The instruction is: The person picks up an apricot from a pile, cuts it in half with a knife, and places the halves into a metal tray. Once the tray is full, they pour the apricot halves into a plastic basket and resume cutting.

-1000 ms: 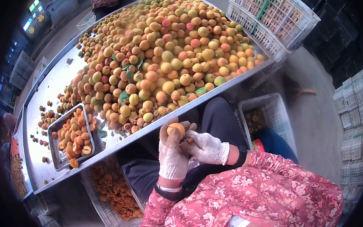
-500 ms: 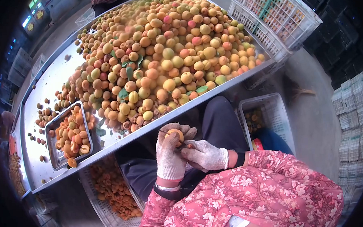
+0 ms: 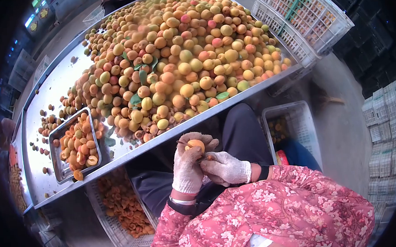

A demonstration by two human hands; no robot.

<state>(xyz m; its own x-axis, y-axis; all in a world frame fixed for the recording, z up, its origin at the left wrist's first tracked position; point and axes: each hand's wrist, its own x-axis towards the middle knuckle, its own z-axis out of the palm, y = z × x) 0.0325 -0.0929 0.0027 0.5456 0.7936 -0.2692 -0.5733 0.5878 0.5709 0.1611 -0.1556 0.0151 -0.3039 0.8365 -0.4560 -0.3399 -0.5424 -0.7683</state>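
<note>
My left hand [image 3: 187,169], in a soiled white knit glove, is closed around an orange apricot [image 3: 194,144] above my lap. A thin dark point sticks out beside the fruit on its left. My right hand [image 3: 225,167], gloved too, presses close against the left one just below the apricot, fingers curled. A small reddish-brown bit shows at its thumb; I cannot make out what the right hand grips. Beyond both hands, a big heap of whole apricots [image 3: 186,66] lies on the metal table [image 3: 62,92].
A metal tray [image 3: 58,169] of apricot halves sits at the table's near left. Below it stands a white crate [image 3: 124,246] of halves. Another crate [image 3: 305,118] is right of my knee. Stacked crates [image 3: 302,13] of fruit stand at the table's right end.
The view has shifted slightly. Both hands stay together in nearly the same place, with the apricot tilted a little in the left fingers.
</note>
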